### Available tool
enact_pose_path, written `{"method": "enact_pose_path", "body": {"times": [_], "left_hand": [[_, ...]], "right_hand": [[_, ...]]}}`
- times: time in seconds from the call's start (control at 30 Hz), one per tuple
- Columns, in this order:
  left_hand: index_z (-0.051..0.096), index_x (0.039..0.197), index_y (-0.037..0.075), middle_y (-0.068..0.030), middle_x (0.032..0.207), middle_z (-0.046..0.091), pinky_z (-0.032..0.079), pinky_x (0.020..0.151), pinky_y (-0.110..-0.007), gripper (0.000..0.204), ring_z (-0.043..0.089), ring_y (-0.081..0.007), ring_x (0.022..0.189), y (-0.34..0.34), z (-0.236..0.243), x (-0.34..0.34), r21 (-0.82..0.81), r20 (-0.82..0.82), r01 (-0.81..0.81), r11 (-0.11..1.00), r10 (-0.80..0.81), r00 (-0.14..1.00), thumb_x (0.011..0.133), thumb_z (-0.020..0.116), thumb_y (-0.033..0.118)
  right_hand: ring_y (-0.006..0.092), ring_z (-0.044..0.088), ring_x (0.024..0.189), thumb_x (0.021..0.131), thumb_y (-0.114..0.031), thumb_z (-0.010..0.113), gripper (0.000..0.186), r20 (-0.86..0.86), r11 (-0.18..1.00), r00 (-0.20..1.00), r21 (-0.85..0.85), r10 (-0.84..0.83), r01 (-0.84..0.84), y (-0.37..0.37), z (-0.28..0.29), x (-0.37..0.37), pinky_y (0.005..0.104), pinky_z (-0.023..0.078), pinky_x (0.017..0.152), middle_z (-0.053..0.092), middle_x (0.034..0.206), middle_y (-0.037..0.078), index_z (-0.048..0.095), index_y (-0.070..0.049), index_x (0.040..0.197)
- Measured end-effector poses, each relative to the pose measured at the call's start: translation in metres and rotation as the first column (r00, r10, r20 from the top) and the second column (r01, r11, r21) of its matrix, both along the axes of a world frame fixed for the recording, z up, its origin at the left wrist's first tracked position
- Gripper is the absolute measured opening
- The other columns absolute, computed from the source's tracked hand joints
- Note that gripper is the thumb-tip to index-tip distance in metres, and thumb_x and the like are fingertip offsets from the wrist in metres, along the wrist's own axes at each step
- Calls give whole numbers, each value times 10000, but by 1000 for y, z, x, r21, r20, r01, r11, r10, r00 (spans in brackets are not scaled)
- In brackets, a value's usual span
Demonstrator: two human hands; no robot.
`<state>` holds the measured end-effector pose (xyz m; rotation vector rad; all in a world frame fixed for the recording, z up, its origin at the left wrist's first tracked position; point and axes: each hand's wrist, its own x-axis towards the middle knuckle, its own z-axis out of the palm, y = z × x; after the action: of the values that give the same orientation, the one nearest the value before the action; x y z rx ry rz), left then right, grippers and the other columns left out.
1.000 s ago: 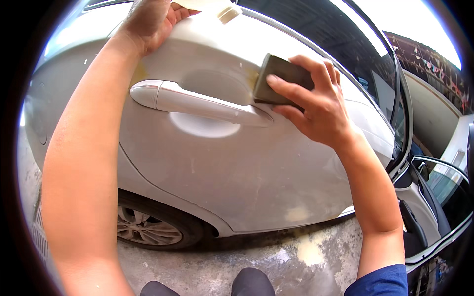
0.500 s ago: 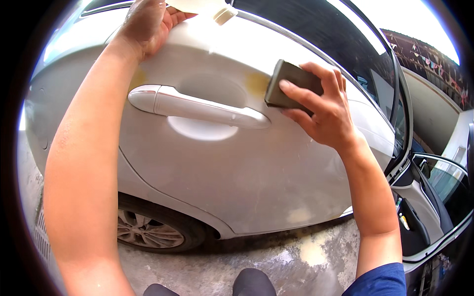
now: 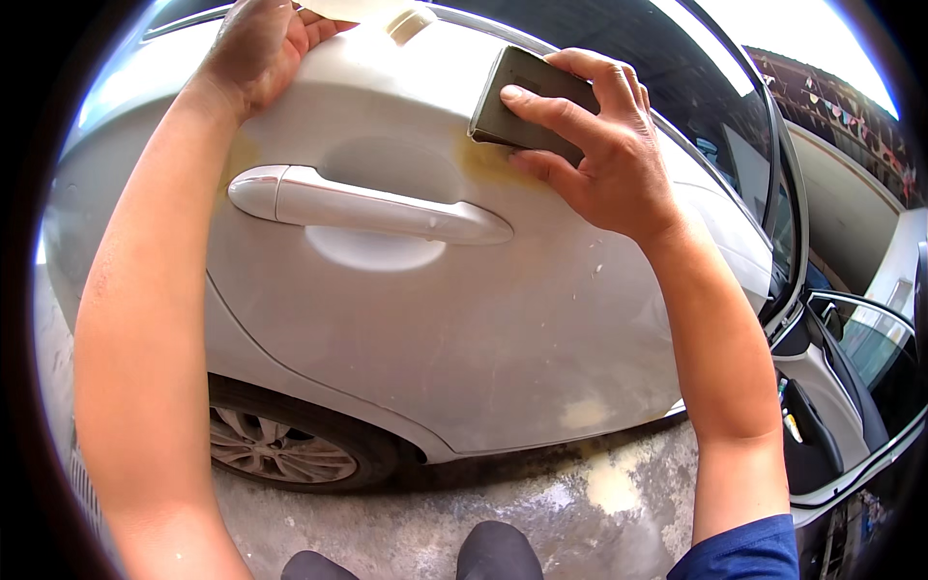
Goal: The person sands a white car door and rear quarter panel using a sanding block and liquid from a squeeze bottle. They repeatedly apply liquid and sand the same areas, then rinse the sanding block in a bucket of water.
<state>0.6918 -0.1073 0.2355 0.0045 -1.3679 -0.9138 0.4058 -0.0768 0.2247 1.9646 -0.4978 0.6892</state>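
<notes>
My right hand (image 3: 623, 155) is closed round a dark grey-green sanding block (image 3: 495, 108), thumb below and fingers over its upper face. The block rests against the upper part of a silver-white car door (image 3: 416, 338), just above a yellowish patch (image 3: 483, 162). Left and below is the door handle (image 3: 377, 205). At the top left, my left hand (image 3: 256, 58) is raised with curled fingers around what looks like a cream plastic bottle (image 3: 343, 8). Only the bottle's lower part and cap-like end (image 3: 411, 24) show; the rest is cut off by the upper edge.
A rear wheel (image 3: 280, 445) sits below the door at the left. An open front door (image 3: 851, 406) sticks out at the far right. Dark window glass (image 3: 599, 29) runs above the panel. My shoes (image 3: 498, 551) stand on stained concrete (image 3: 406, 527).
My right hand has moved the block up and to the left across the panel. My left hand and the bottle have shifted slightly left and up, with the whole view shifting a little.
</notes>
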Motion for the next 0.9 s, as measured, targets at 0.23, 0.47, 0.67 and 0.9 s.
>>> {"method": "enact_pose_path", "body": {"times": [0.23, 0.47, 0.67, 0.9], "left_hand": [[499, 1308, -28, -188, 1246, 606, 499, 1024, -465, 512, 606, -303, 1161, -4, -4, 1, -106, -8, -44, 993, 43, 999, 1037, 502, 406], [490, 1324, -2, -165, 1234, 594, 508, 1010, -466, 524, 597, -301, 1149, -7, -1, 3, -90, 6, -8, 996, 9, 1000, 1017, 536, 420], [504, 1305, 5, -163, 1211, 608, 517, 985, -490, 523, 603, -302, 1133, 11, -8, -11, -85, 6, -45, 995, 45, 999, 1015, 529, 439], [517, 1290, -2, -165, 1186, 632, 520, 973, -474, 516, 626, -295, 1103, -8, -12, -5, -117, -22, 8, 993, -11, 1000, 1019, 524, 437]], "right_hand": [[300, 445, 1181, 688, -256, 899, 568, 3, 993, 995, 67, -96, 96, 26, -50, -69, 425, 394, 962, 456, 1326, 100, 676, -327, 1205], [290, 433, 1188, 712, -253, 886, 538, -57, 995, 994, 35, -96, 98, 21, -24, -49, 427, 400, 955, 445, 1343, 85, 678, -330, 1202], [302, 437, 1214, 717, -259, 886, 512, -42, 999, 998, 19, -39, 40, 12, -15, -45, 446, 389, 1005, 444, 1358, 82, 700, -324, 1190], [296, 437, 1188, 711, -266, 887, 544, 26, 990, 994, 96, -103, 100, 28, -43, -97, 418, 388, 993, 443, 1356, 86, 685, -328, 1212]]}}
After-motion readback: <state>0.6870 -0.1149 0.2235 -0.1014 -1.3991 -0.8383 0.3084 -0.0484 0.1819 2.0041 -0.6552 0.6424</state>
